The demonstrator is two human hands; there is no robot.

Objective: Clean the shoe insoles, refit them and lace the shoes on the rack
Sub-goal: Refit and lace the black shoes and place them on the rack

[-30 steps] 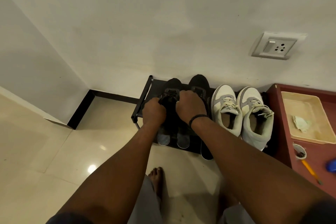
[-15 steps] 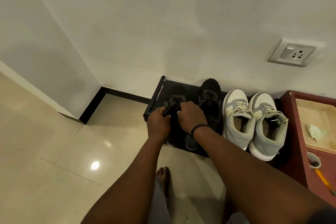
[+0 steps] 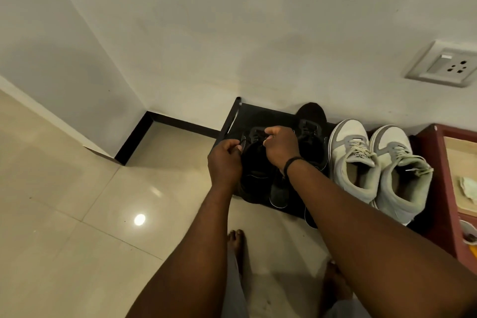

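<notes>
A black shoe stands at the left end of the low black rack. My left hand pinches a black lace end at the shoe's left side. My right hand, with a black band at the wrist, grips the other lace over the shoe's tongue. A second black shoe stands just right of it, partly hidden by my right hand. A pair of white and grey sneakers with pale laces fills the rack's right part.
A red-brown table stands at the right, bearing a beige tray with a crumpled cloth and a small cup. A wall socket is up right. Glossy floor tiles stretch left; my bare foot is below.
The view has shifted left and down. My hands have drawn slightly apart on the black shoe, each now pulling a lace end.
</notes>
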